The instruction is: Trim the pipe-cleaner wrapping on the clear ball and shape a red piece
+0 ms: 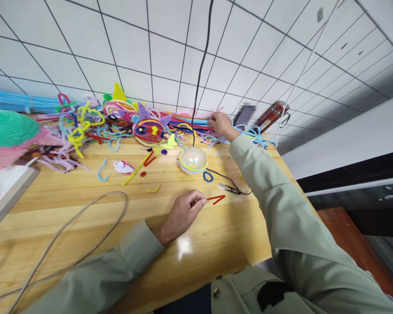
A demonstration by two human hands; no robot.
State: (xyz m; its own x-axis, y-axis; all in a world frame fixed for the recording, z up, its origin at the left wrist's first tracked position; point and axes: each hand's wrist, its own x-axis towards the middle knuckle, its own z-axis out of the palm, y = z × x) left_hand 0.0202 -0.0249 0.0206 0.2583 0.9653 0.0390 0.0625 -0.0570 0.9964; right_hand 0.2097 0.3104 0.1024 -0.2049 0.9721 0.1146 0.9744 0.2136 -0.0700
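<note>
My left hand (186,213) is closed in a pinch above the table, holding a bent red pipe cleaner (218,199) that points to the right. At the back, my right hand (223,125) reaches into a bundle of coloured pipe cleaners (183,120). Its fingers are curled down among them, and what they grip is hidden. Between the hands sits a clear plastic dome (194,159) ringed with yellow and pink. Beside it lie a blue pipe cleaner ring (208,176) and thread snips (228,188).
Colourful pipe cleaner figures (150,130) line the tiled wall. A green and pink piece (11,131) is at far left. A grey cable (81,209) loops over the wooden table (144,235). A thermos (272,115) stands at the back right, and a black cord (205,56) hangs down.
</note>
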